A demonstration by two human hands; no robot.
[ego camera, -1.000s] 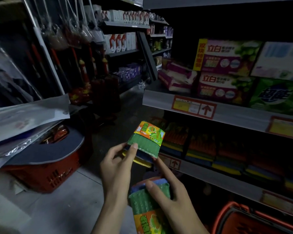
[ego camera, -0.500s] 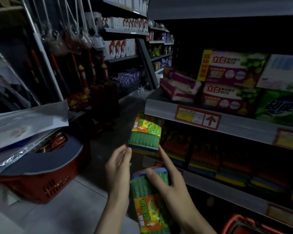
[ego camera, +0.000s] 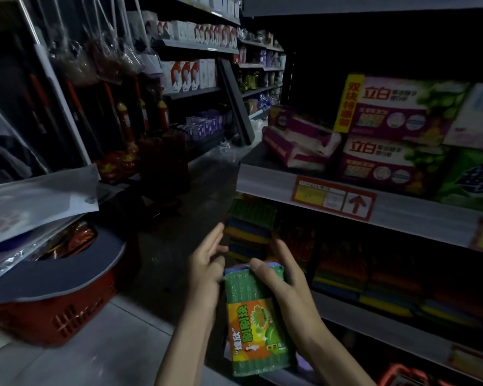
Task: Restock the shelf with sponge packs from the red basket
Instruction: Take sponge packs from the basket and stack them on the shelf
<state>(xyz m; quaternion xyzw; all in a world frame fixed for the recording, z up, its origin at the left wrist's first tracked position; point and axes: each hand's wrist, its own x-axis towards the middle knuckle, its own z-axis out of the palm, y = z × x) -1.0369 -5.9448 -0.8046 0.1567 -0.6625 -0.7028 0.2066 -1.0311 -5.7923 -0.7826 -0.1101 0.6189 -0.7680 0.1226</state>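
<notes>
Sponge pack (ego camera: 250, 221) now at shelf (ego camera: 343, 309) end.

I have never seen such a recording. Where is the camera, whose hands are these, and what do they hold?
No machine is here: a person works with two bare hands. One wide camera on the person's head looks forward and down, so every picture comes from there. The right hand grips a green sponge pack with an orange label. The left hand is open, its fingers beside a stack of sponge packs at the near end of the lower shelf; whether they touch it, I cannot tell. More packs fill that shelf. The upper shelf carries boxed goods. At the left a red basket stands on the floor.
</notes>
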